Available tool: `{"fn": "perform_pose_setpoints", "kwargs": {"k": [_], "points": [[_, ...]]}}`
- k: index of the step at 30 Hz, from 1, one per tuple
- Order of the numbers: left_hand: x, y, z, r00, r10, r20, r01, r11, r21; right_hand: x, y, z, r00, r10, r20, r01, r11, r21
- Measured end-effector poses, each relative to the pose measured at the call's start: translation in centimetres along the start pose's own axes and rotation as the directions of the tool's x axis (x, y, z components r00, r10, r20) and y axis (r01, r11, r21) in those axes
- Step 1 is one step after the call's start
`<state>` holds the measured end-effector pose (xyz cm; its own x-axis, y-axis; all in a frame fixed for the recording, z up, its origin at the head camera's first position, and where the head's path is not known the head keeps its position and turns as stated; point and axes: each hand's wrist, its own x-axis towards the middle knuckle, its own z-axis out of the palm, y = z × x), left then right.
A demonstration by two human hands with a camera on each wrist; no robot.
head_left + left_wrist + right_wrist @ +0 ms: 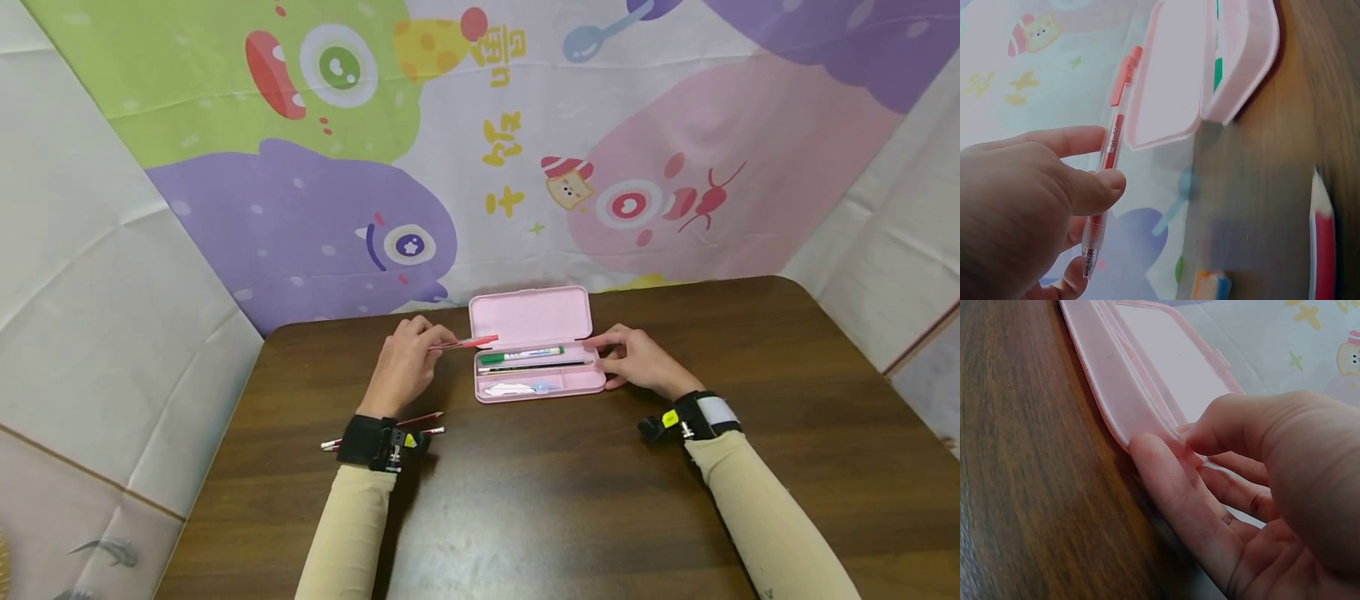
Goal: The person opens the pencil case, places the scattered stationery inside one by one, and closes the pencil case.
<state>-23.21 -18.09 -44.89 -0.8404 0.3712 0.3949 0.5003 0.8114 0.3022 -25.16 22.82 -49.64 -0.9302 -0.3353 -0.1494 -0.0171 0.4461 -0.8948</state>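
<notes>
My left hand pinches a red click pen with a clear barrel between thumb and fingers. The pen's red end points right, over the left side of an open pink pencil case. At the case's right end, my right hand grips the corner, its thumb over the rim and a finger against the outer wall. Inside the case lie a green marker, a slim dark pencil or pen beneath it, and a white and light-blue item in the front compartment.
Red pencils lie on the brown table near my left wrist, partly hidden by it. A small blue, white and orange block shows in the left wrist view. Behind the table hangs a cartoon-printed cloth.
</notes>
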Motion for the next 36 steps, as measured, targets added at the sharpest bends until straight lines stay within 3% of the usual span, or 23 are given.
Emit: {"fn": "perform_pose_setpoints", "kwargs": {"k": [21,28,36], "points": [[3.7,4.6,2.8,0.999,0.021,0.042,-0.017,0.996,-0.09,-0.1,-0.2,0.1,1.0,0.008,-0.001,-0.008,1.0,-0.006],[3.9,5.8,3.6,0.997,0.014,0.08,-0.008,0.997,-0.077,0.0,-0.2,0.1,1.0,0.009,0.005,-0.009,1.0,0.002],[3.9,6.2,5.5,0.995,0.053,0.081,-0.051,0.998,-0.021,-0.1,-0.2,0.2,1.0,0.006,0.003,-0.006,1.0,0.004]]}}
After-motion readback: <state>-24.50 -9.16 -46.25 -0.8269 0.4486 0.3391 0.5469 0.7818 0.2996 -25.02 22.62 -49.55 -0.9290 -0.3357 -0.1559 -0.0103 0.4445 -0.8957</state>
